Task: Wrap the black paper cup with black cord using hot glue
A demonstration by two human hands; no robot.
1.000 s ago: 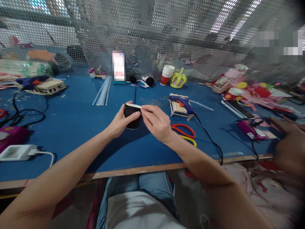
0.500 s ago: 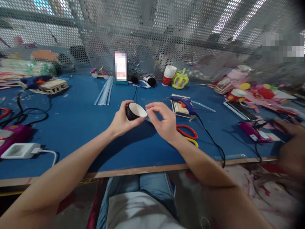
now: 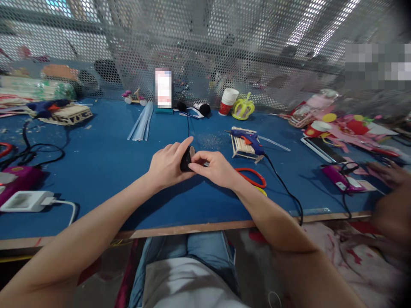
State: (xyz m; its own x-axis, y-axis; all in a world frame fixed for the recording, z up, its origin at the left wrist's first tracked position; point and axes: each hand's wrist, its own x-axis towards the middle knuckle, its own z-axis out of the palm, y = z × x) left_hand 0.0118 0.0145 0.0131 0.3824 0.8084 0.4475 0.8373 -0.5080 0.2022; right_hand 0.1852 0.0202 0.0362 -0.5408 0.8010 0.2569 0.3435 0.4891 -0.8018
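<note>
since 0.5 s ago cup point(image 3: 186, 159) tipped sideways | left hand point(image 3: 168, 164), right hand point(image 3: 214, 169) fingers gripping it

On the blue table point(image 3: 96, 162) in front of you there is a blue glue gun point(image 3: 246, 139) resting on a small rack of wooden sticks point(image 3: 241, 147). Red scissors point(image 3: 253, 176) lie just beside it. At the back you see glue sticks point(image 3: 141, 122), a stack of paper cups point(image 3: 229, 101) and a yellow crown point(image 3: 242, 109). On your left is a white charger point(image 3: 22, 201); on the right, probably a phone point(image 3: 317, 145).
</note>
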